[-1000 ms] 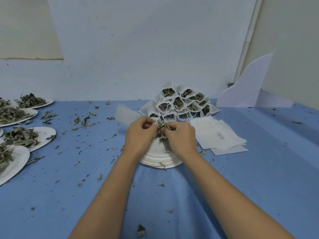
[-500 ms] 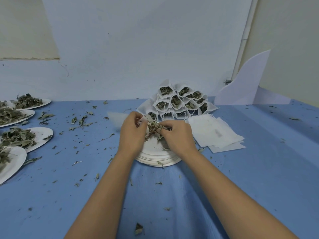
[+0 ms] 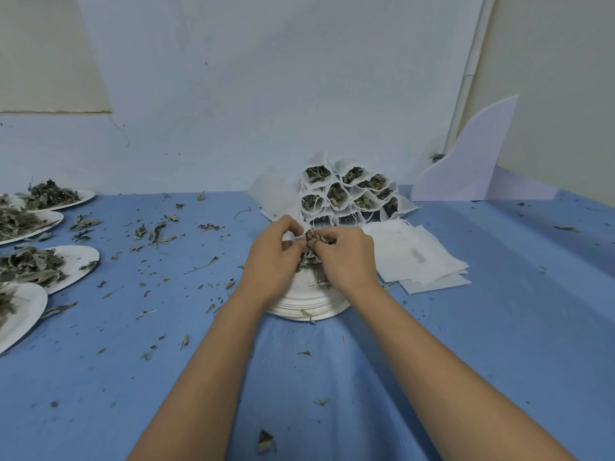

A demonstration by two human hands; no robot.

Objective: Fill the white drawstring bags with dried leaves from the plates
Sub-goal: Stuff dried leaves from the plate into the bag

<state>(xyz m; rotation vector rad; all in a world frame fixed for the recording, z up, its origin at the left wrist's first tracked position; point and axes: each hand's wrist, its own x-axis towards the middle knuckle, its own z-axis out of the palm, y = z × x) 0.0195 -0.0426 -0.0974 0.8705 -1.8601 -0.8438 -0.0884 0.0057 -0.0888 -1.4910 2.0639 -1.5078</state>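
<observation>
Head view, one moment. Both hands meet over a stack of white plates point(image 3: 307, 309) at the centre of the blue cloth point(image 3: 466, 344) covering the table. The left hand point(image 3: 271, 259) has its fingers curled, thumb and fingertips pinching the edge of a white drawstring bag point(image 3: 278, 196); the bag rises up and away from the hand, thin and blurred (how far its mouth is spread: cannot tell). The right hand point(image 3: 347, 257) has its fingers curled round a clump of dried leaves point(image 3: 312, 235), held right at the left fingertips, at the bag's pinched edge. More leaves hang down between the two palms toward the top plate of the stack. Just behind the hands, a pile of filled bags point(image 3: 346, 194) leans against the wall point(image 3: 266, 94), mouths toward the camera, leaves visible in each, strings loose. To the right of the stack, touching nothing the hands hold, lies a fanned heap of flat empty bags point(image 3: 419, 257). Along the left edge stand four plates heaped with leaves point(image 3: 78, 264), well apart from the hands. Leaf fragments point(image 3: 151, 231) are scattered over the cloth, densest between those plates and the stack. A white curved board point(image 3: 472, 164) stands at the far right against the wall.
</observation>
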